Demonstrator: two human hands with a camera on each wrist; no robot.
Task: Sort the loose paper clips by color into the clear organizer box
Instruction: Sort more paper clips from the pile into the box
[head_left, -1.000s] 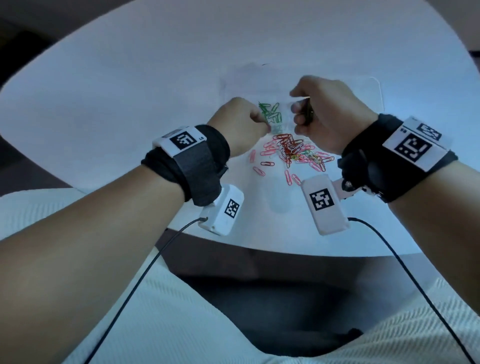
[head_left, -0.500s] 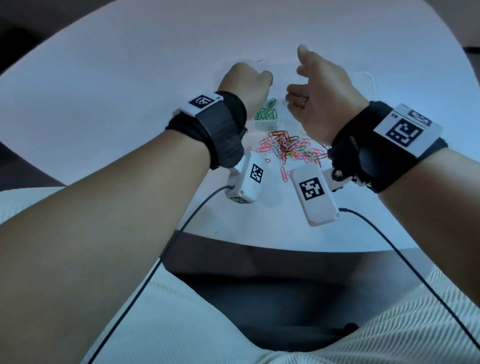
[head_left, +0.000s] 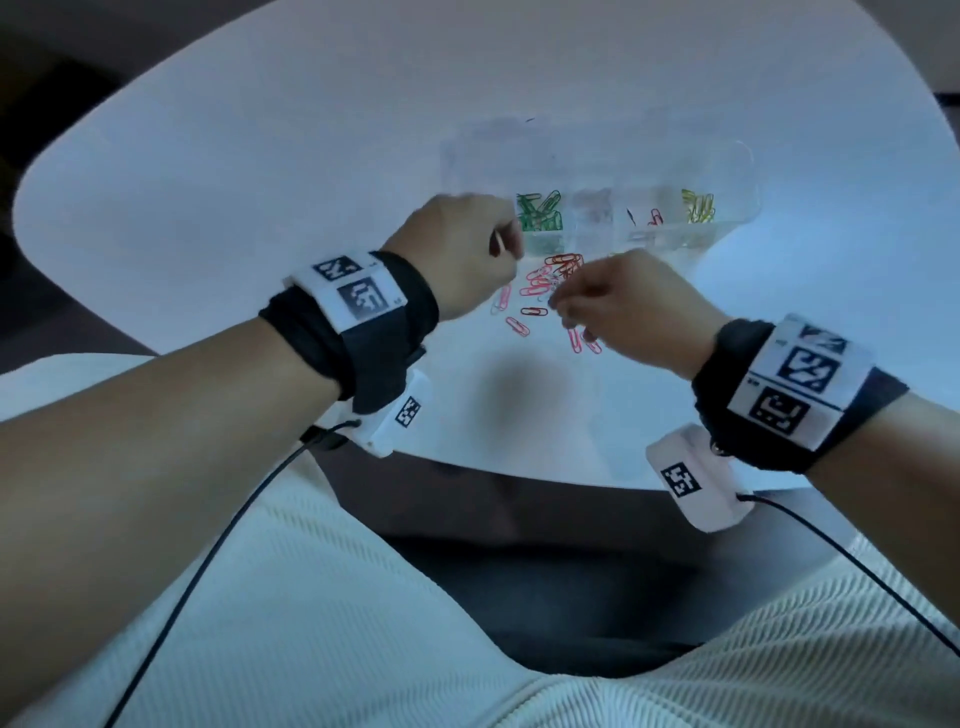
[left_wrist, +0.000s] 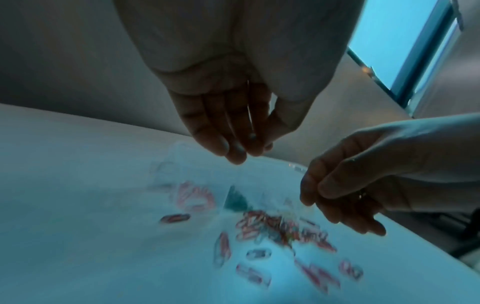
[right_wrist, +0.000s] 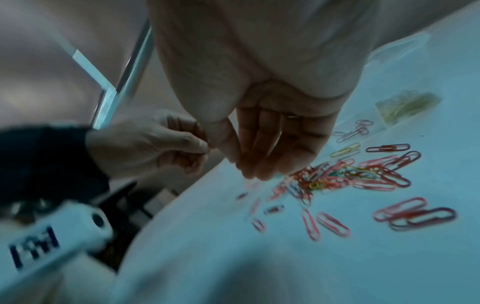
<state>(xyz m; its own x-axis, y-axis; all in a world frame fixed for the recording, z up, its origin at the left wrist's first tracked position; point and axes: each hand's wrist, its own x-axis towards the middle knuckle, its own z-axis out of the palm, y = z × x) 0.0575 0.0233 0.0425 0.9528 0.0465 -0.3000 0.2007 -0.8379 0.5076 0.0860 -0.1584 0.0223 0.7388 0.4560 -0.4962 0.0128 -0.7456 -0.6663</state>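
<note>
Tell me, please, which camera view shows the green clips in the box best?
The head view: the green clips lie sharp in the box's left compartment. The left wrist view shows only a dark green blur; the right wrist view misses them.

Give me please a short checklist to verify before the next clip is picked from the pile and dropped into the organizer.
1. Loose pile reachable between both hands: ok.
2. Right hand over the pile, fingers pointing down at it: ok.
3. Left hand free of any clip: cannot tell, fingertips are pressed together and blurred.
4. Clear organizer box open, not covered: ok.
5. Green clips and yellow clips in separate compartments: ok.
6. Mixed colours remain in the pile, sorting not finished: not ok.
</note>
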